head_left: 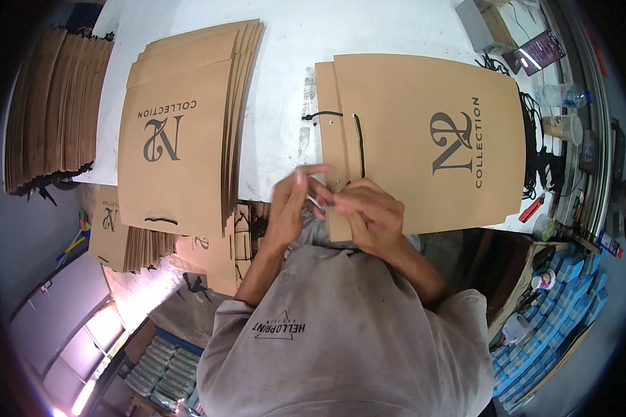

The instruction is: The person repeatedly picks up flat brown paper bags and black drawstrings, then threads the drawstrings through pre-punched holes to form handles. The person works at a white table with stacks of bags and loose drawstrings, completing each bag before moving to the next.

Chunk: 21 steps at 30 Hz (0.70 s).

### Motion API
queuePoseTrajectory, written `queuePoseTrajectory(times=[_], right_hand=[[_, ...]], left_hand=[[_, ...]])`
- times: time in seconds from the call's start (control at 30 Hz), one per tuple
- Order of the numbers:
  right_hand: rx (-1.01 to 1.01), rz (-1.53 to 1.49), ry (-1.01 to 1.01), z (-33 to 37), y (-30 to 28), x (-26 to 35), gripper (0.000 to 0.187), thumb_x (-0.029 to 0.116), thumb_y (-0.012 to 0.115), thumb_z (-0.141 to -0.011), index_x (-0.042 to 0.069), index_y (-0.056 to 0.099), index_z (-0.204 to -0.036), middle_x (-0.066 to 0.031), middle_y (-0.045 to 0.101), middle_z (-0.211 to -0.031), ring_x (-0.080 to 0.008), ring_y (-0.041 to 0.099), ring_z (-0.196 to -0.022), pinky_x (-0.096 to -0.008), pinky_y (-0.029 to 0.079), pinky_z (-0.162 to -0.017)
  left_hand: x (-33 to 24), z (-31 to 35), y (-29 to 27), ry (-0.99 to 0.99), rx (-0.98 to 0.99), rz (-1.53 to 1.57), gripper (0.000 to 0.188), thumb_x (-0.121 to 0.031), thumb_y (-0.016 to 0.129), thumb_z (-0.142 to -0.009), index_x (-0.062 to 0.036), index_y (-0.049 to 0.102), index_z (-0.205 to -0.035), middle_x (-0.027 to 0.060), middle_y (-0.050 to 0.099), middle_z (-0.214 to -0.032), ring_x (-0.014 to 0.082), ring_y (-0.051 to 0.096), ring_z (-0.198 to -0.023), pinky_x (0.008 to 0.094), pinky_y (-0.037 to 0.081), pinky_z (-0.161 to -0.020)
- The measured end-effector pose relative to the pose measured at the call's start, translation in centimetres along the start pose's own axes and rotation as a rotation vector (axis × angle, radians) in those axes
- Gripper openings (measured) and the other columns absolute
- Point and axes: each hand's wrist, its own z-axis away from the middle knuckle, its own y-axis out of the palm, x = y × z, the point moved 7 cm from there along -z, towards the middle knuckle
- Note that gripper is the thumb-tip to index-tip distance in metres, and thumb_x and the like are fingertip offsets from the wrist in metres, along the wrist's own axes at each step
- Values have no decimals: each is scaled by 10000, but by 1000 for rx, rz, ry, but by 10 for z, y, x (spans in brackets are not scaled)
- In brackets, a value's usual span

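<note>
Left grip [291, 199] and right grip [374, 211] sit close, fingers [349, 202] bent.

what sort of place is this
Probably a small packaging workshop: the white table holds a pile of brown paper bags, another brown bag with black cord threaded through its eyelets, and a bundle of loose cords by the right edge.
</note>
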Motion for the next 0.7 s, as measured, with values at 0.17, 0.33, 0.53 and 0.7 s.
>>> queuePoseTrajectory(times=[0.17,0.33,0.53,0.7], right_hand=[[-134,151,237,3,-9,-21,123,-30,689,-900,-18,717,-1019,-132,695,-929,-292,676,-775,-351,544,-665],[77,359,332,-2,-3,-43,112,18,663,-935,-17,707,-1032,-148,644,-892,-270,637,-801,-347,524,-721],[115,-16,510,4,-17,-58,95,36,632,-982,-20,701,-1016,-94,612,-854,-169,579,-838,-287,465,-747],[29,-141,588,11,-20,-70,96,20,612,-1001,-18,700,-1016,-47,598,-875,-109,543,-817,-257,435,-729]], left_hand=[[26,-15,15,54,-115,18,262,-66,709,-963,48,631,-1185,105,688,-894,140,673,-805,269,570,-691],[-9,-11,13,476,-188,-769,140,44,695,-907,-12,620,-1011,130,703,-941,218,730,-871,315,590,-738],[4,-25,4,364,-159,-207,204,79,741,-868,18,692,-1056,91,720,-981,168,704,-908,302,565,-776],[15,-25,21,403,-56,-328,215,28,713,-941,-10,756,-1149,109,702,-1049,149,666,-987,262,553,-856]])
